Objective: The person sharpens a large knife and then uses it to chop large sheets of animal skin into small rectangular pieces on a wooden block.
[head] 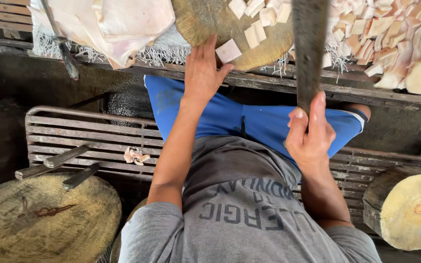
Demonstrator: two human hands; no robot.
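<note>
- Landmark: round wooden chopping block (205, 22) on the table (317, 87), at the top of the head view.
- Left hand (201, 73) lies flat on the near edge of the chopping block; its fingers (209, 46) are stretched out and held close together, thumb (224, 72) set apart to the side.
- 1 pale square piece (228, 50) sits on the chopping block just beside the left fingertips, between the fingers and the thumb; whether it touches them cannot be told.
- More cut pale squares (261, 19) lie farther in on the chopping block, apart from the left fingers.
- Right hand (310, 134) is below the chopping block's near edge, fingers (319, 109) curled and pressed around the lower end of a long dark blade (310, 44); thumb (297, 122) against its side.
- The blade rises from the right hand across the right part of the chopping block, blurred.
- Heap of cut pale pieces (395, 39) lies right of the chopping block on the table.
- Large uncut pale slab (123, 24) lies left of the chopping block, on a fringed cloth (166, 46).
- Second block (40, 219) with 2 cleavers (64, 163) sits well below-left of the chopping block.
</note>
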